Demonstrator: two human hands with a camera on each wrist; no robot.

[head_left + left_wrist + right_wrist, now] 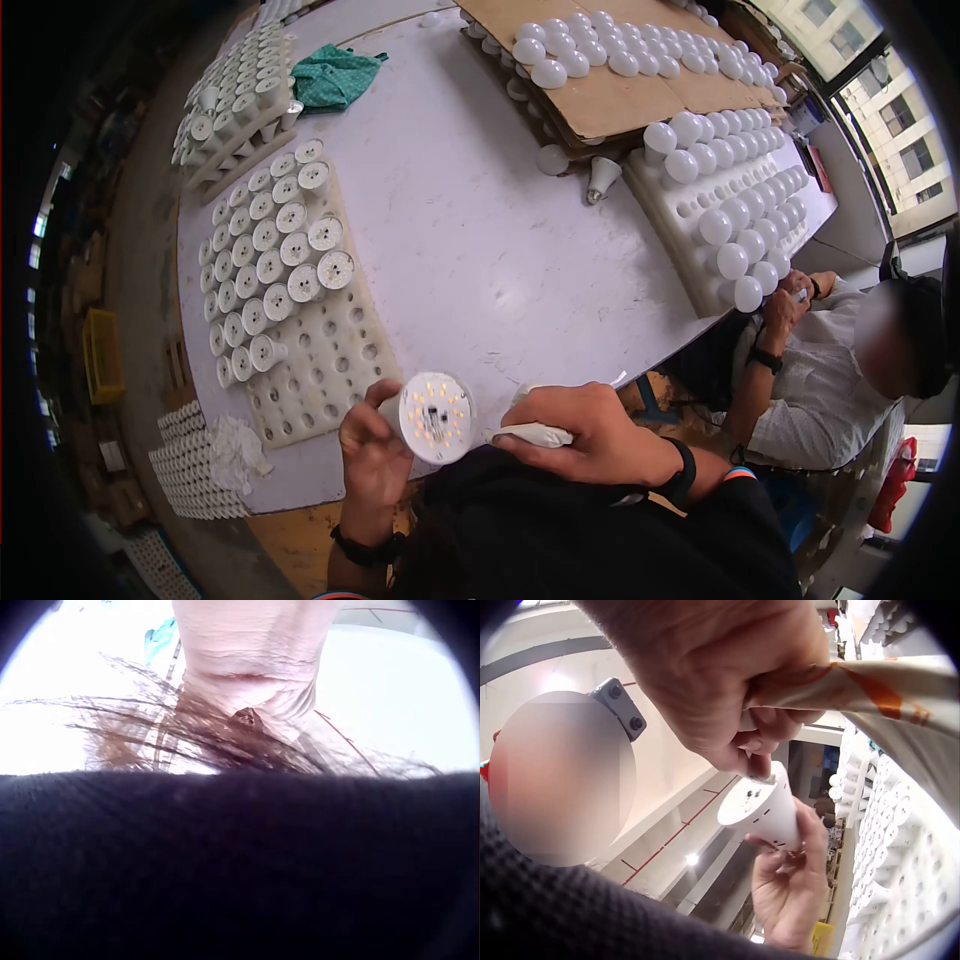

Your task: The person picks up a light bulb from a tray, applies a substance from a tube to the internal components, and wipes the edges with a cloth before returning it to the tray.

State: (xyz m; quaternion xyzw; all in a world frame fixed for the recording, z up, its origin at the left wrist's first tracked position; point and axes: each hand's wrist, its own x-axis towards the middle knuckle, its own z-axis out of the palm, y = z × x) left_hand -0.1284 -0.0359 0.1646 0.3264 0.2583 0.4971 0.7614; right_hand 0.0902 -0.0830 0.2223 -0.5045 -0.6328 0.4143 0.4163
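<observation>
My left hand (372, 450) grips a white lamp housing (404, 425) from its side, its round face with small yellow LEDs turned up towards the head camera. Just right of it, my right hand (590, 430) holds a crumpled white cloth or bag (540, 434) in curled fingers. In the right wrist view the fingertips of my right hand (727, 697) are at the rim of the housing (769, 814); whether they touch it I cannot tell. The left wrist view shows mostly dark sleeve and the wrist, with the fingers hidden.
On the table's left, a foam tray (315, 375) holds rows of housings, with another full tray behind and a green cloth (335, 78). White domes stand on cardboard (620, 100) and a foam block (665, 235) at right. One bulb (602, 180) lies between. A person (820, 400) sits at right.
</observation>
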